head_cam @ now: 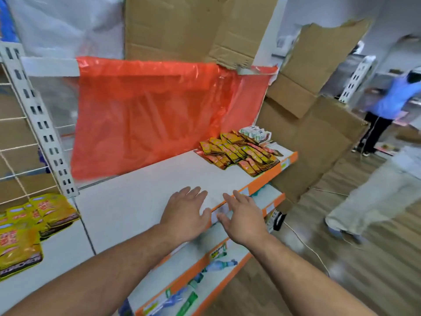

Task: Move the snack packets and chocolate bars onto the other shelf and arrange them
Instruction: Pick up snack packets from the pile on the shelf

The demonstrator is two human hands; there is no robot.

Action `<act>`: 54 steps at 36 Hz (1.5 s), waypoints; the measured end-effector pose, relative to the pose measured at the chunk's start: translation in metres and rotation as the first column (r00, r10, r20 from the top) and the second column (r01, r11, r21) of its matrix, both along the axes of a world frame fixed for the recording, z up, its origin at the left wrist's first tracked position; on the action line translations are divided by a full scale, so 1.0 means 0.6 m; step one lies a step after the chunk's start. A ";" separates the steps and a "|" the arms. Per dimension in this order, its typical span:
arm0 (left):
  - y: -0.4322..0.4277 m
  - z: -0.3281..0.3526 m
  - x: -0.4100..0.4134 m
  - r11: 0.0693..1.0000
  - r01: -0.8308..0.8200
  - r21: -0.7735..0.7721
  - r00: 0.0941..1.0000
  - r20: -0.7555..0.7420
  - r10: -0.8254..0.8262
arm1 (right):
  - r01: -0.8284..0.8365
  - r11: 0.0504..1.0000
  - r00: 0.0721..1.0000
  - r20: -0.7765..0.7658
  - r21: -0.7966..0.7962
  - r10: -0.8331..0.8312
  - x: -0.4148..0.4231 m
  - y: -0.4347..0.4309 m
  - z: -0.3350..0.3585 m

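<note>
Several small yellow and orange snack packets [239,151] lie in overlapping rows at the far right end of the white shelf [136,197]. Behind them lie white and green bars [255,132]. Larger yellow snack packets [34,220] are stacked on the neighbouring shelf at the left. My left hand [185,213] hovers over the shelf's front part with fingers spread and holds nothing. Beside it, my right hand [241,217] is held over the orange shelf edge [271,176], fingers straight, empty. Both hands are well short of the small packets.
An orange plastic sheet [155,112] hangs behind the shelf, with cardboard panels [303,124] above and to the right. Lower shelves [205,277] below hold blue and green items. Two people [376,197] stand on the wooden floor at the right.
</note>
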State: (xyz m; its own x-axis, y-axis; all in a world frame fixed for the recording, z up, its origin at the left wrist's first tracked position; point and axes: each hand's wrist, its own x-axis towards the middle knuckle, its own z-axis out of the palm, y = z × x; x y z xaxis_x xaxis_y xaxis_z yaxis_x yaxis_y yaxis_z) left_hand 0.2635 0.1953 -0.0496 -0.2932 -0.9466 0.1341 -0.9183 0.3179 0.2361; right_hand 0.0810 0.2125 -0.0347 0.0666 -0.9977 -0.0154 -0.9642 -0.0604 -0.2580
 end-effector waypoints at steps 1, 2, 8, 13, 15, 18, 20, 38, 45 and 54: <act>-0.019 0.001 -0.008 1.000 0.014 0.000 1.000 -0.008 -0.014 | 0.010 1.000 1.000 -0.007 0.004 -0.010 -0.008 -0.014 0.001; -0.037 0.000 -0.017 1.000 0.023 0.000 1.000 -0.018 -0.023 | 0.018 1.000 1.000 -0.023 0.000 -0.018 -0.016 -0.027 0.002; -0.135 0.000 -0.067 0.996 0.088 -0.008 0.994 -0.060 -0.088 | 0.087 0.996 0.996 -0.027 -0.030 -0.088 -0.064 -0.101 0.013; -0.189 -0.008 -0.108 0.993 0.119 0.013 0.992 -0.052 -0.118 | 0.147 0.989 0.989 0.019 -0.028 -0.147 -0.097 -0.144 0.004; -0.207 -0.010 -0.125 0.991 0.133 0.009 0.990 -0.053 -0.133 | 0.145 0.989 0.989 0.003 -0.040 -0.145 -0.113 -0.158 0.001; -0.237 -0.010 -0.156 0.990 0.137 -0.017 0.987 -0.083 -0.138 | 0.158 0.987 0.988 0.005 -0.041 -0.157 -0.145 -0.187 -0.001; -0.257 -0.011 -0.178 0.990 0.135 -0.029 0.986 -0.097 -0.138 | 0.156 0.987 0.988 0.017 -0.039 -0.155 -0.168 -0.211 -0.004; -0.443 0.028 -0.421 0.935 -0.295 0.196 0.762 -0.543 0.354 | -0.008 0.995 0.991 0.129 -0.101 0.021 -0.381 -0.497 -0.016; -0.483 0.028 -0.475 0.932 -0.313 0.181 0.778 -0.515 0.361 | -0.036 0.998 0.986 0.160 -0.052 0.044 -0.459 -0.574 -0.020; -0.504 -0.005 -0.509 0.957 -0.269 0.105 0.962 0.074 0.262 | -0.160 0.976 0.983 0.109 0.147 0.145 -0.485 -0.623 -0.015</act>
